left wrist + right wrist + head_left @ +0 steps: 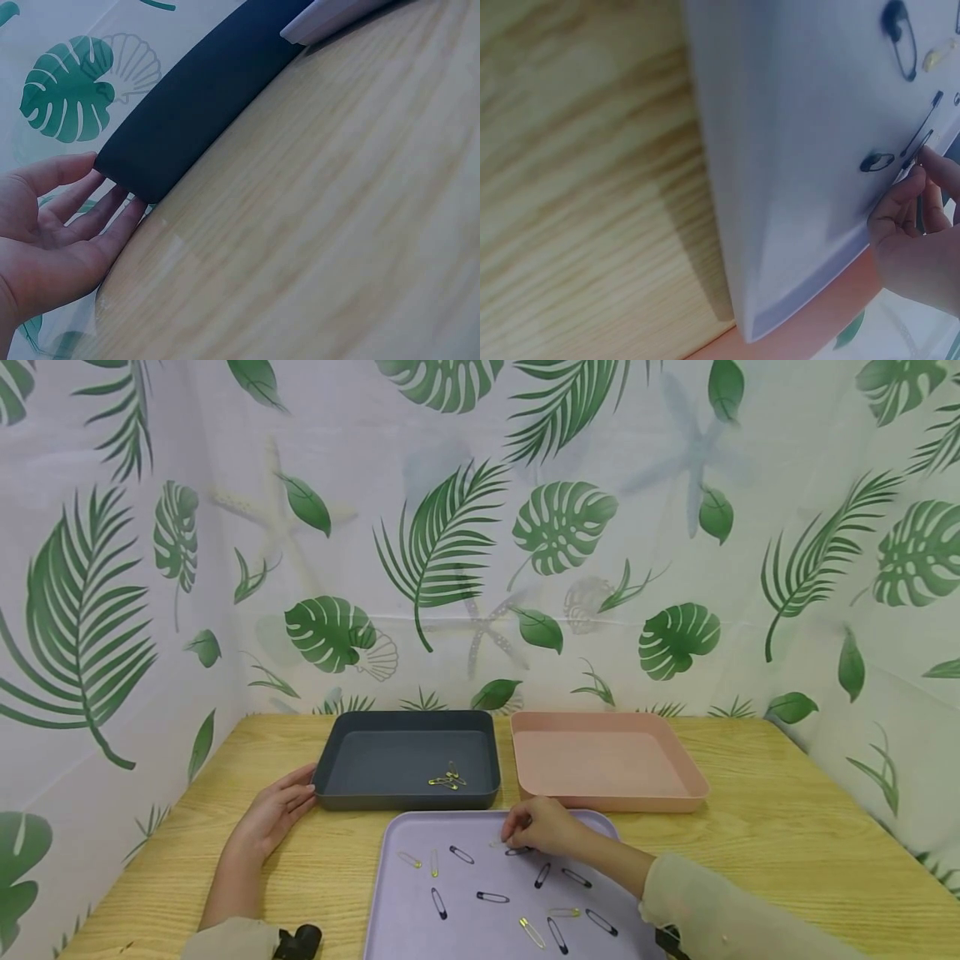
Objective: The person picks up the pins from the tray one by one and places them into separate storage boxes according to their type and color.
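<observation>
My left hand [274, 814] rests at the left end of the dark grey tray [405, 802], its extended fingertips touching the outer wall. In the left wrist view, the thumb [64, 174] reaches the tray's upper edge. Over the far part of the lilac tray [405, 935], my right hand [546, 827] pinches a pale gold safety pin [494, 843] between thumb and fingertips. A black safety pin [517, 852] lies just under that hand. Several black safety pins [492, 897] and gold safety pins [532, 932] are scattered over the lilac tray.
Several gold safety pins [447, 779] lie in a small group inside the dark grey tray. To its right stands a pink tray [611, 803]. All three trays sit on a wooden table [757, 852], with a leaf-patterned cloth [465, 677] hanging behind.
</observation>
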{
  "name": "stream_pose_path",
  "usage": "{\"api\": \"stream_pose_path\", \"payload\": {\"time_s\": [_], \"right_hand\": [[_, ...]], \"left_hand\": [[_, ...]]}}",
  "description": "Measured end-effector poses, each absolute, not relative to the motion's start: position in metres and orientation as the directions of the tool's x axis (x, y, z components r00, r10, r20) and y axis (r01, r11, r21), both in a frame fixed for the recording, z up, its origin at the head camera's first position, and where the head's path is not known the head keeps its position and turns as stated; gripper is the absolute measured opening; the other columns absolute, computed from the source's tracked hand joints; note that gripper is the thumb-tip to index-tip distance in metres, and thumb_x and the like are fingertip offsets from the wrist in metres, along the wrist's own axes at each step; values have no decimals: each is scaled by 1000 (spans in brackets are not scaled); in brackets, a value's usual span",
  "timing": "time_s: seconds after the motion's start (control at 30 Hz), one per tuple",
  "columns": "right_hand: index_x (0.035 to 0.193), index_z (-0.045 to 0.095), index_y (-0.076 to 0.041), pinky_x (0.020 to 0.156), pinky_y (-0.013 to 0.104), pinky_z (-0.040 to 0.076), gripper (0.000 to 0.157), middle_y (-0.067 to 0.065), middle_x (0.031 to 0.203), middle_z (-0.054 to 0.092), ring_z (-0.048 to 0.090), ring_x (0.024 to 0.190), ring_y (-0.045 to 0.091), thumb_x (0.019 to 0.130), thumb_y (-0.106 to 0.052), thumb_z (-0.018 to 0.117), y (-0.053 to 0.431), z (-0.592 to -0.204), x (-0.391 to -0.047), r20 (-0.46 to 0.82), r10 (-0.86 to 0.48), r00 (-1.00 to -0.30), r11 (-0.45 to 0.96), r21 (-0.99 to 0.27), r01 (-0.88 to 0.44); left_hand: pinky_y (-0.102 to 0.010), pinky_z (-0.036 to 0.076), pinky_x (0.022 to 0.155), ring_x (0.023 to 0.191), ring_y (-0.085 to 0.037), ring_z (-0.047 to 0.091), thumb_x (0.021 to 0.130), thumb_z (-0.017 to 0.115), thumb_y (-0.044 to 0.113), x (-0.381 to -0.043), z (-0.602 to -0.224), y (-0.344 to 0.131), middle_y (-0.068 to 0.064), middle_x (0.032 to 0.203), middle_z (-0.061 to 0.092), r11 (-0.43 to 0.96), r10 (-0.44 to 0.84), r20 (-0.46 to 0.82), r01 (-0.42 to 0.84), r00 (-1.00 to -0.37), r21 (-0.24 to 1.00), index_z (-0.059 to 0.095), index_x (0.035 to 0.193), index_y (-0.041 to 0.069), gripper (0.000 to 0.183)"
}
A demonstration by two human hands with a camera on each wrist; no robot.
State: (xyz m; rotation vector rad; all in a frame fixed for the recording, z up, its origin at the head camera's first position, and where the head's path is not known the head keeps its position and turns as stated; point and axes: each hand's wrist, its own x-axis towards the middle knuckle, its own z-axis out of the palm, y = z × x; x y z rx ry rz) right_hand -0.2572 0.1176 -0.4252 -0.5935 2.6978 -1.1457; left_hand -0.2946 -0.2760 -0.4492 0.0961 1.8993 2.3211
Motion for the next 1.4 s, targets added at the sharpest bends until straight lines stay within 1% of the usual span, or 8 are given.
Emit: {"api": "stream_pose_path", "payload": {"time_s": [0.2,0.4,0.6,0.77,0.87,1.0,1.23,1.4], "right_hand": [[73,65,-8,53,23,40,10,-3,64,55,49,60,10,76,0,71,117,-422,-259,-28,-379,-925,635,-735,-238],[77,66,-5,53,24,41,8,-1,69,58,49,61,12,78,2,64,113,-413,-260,-47,-374,-926,623,-753,-214],[76,66,-3,52,23,38,10,-1,68,57,46,60,12,77,5,62,107,-404,-264,-13,-378,-926,592,-772,-231],[76,67,-8,47,22,35,9,0,68,53,45,59,13,80,-1,66,98,-395,-269,-48,-331,-942,615,-768,-178],[77,67,-7,46,22,35,5,0,68,54,45,59,13,81,-4,67,93,-390,-271,-39,-324,-945,619,-765,-180],[78,66,-4,48,23,36,3,0,68,54,45,59,13,80,-4,68,86,-384,-274,-18,-323,-946,611,-768,-194],[78,66,-6,48,21,36,5,-1,69,55,45,57,11,80,-2,68,75,-381,-286,-11,-320,-947,598,-778,-193],[83,67,-2,53,25,41,2,0,73,58,48,63,15,81,-2,67,69,-380,-296,-7,-305,-952,567,-805,-175]], "left_hand": [[-24,38,94,104,-4,52,95,45,3,-294,-449,-276,-13,142,29,-197,152,-34,-64,-988,978,16,144,-4,57],[-23,39,93,104,-4,52,96,43,1,-295,-451,-277,-11,138,33,-197,150,-34,-64,-988,978,16,144,-5,56],[-24,38,94,105,-5,51,96,43,2,-296,-450,-277,-14,142,29,-195,158,-32,-63,-987,979,15,144,-5,56],[-24,38,93,103,-4,52,96,41,1,-295,-448,-277,-13,141,30,-200,159,-34,-66,-987,978,15,144,-6,55],[-24,38,93,103,-4,52,96,41,0,-295,-447,-276,-14,142,28,-203,157,-38,-70,-987,977,14,143,-6,55],[-24,38,94,104,-5,52,95,43,1,-294,-446,-276,-14,142,28,-202,156,-41,-73,-987,977,14,144,-6,56],[-24,37,95,107,-5,50,96,43,3,-294,-446,-276,-17,145,21,-188,160,-43,-73,-986,979,14,144,-5,56],[-26,35,97,110,-6,48,96,43,3,-295,-447,-276,-20,146,17,-178,170,-38,-68,-985,982,13,144,-5,57]]}}
